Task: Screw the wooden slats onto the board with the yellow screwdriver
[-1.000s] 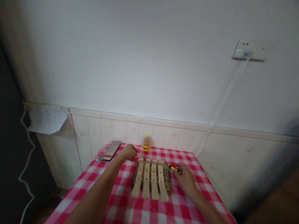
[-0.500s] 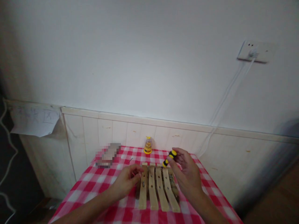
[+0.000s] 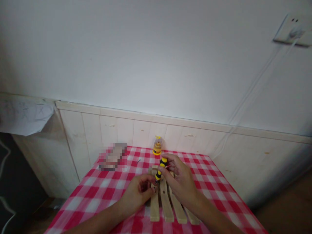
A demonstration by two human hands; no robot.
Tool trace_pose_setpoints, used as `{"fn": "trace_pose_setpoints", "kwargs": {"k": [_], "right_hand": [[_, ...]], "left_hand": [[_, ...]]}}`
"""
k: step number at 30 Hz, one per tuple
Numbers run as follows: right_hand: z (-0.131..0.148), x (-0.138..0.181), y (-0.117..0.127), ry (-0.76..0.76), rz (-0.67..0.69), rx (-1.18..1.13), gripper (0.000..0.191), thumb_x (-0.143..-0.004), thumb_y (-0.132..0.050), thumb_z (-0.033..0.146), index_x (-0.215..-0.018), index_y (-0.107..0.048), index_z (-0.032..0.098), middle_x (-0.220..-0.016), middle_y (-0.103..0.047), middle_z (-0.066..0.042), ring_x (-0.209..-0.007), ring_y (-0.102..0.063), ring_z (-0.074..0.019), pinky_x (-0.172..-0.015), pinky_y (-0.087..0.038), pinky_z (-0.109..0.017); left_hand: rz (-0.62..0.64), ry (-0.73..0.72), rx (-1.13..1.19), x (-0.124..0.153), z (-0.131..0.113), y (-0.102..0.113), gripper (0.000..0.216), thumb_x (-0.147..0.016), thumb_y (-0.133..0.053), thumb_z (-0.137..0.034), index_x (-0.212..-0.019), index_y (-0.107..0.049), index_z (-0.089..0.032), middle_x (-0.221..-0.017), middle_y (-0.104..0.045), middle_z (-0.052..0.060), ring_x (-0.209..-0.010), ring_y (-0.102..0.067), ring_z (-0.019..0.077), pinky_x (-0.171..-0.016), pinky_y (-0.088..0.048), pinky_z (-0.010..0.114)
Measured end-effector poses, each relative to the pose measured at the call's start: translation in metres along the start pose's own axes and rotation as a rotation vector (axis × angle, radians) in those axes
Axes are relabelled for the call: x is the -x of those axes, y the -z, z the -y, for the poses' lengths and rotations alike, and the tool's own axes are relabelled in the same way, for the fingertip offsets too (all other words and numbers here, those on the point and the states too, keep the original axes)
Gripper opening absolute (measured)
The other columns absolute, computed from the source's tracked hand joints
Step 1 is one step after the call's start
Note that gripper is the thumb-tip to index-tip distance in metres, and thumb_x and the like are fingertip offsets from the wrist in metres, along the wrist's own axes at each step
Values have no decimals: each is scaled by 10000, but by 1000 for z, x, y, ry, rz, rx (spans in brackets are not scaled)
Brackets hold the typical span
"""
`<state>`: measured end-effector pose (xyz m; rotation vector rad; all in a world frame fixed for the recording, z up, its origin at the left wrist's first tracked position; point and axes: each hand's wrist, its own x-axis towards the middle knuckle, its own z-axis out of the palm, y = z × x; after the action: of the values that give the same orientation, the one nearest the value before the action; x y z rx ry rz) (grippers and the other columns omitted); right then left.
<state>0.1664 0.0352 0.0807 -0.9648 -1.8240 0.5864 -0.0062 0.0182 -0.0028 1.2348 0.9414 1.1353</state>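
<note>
My right hand (image 3: 179,175) grips a yellow and black screwdriver (image 3: 158,174) by its handle, tilted with its tip pointing down at the leftmost wooden slat (image 3: 154,208). Close beside that tip, my left hand (image 3: 137,192) has thumb and index finger curled together on the same slat; whatever is between them is too small to make out. Several pale wooden slats with holes lie side by side, their near ends fanning toward me. The right hand covers part of the slats at the right, and the block under them is mostly hidden.
A red and white checked cloth (image 3: 97,198) covers the table. Toward the wall stands a small clear and yellow container (image 3: 157,146). A thin dark piece (image 3: 138,161) lies left of the slats, and a pixelated object (image 3: 114,157) sits at the back left. A cable runs down from a wall socket (image 3: 291,31).
My right hand has brought the screwdriver leftward and down, from the right-hand slats to the leftmost one, beside my left fingers. The view has shifted slightly.
</note>
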Motion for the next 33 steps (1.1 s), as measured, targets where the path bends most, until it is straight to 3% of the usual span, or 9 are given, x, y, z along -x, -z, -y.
{"fn": "trace_pose_setpoints", "kwargs": {"k": [8,22,27,33], "right_hand": [[-3,2,-5,-12,-22,12,342,-942,-660,364,-1263,-672,248,-1081,-784,-87,-874,-773,-213,-772,-638,-339],[1,3,-7,-5,-35,42,284,-917,-666,327,-1182,-690,225,-1007,-787,-83,-818,-772,-208,-727,-641,-327],[-7,4,-8,-11,-1,47,302,-932,-656,333,-1216,-669,233,-1035,-786,-95,-839,-780,-223,-727,-647,-340],[-5,2,-3,19,87,86,300,-940,-633,323,-1231,-656,258,-1039,-788,-82,-859,-789,-237,-731,-647,-353]], "left_hand": [[-4,-19,47,-2,11,2,333,-664,-861,-443,-795,-708,-179,-777,-666,31,-732,-606,183,-703,-478,297],[5,13,110,-8,22,4,250,-625,-875,-322,-759,-756,-148,-691,-673,4,-620,-573,135,-626,-424,260],[-11,10,94,-9,26,6,221,-632,-861,-309,-757,-768,-152,-634,-614,-24,-574,-510,113,-609,-404,255],[-6,13,64,-9,25,7,232,-634,-887,-319,-753,-765,-160,-675,-674,4,-631,-577,146,-636,-446,263]]}}
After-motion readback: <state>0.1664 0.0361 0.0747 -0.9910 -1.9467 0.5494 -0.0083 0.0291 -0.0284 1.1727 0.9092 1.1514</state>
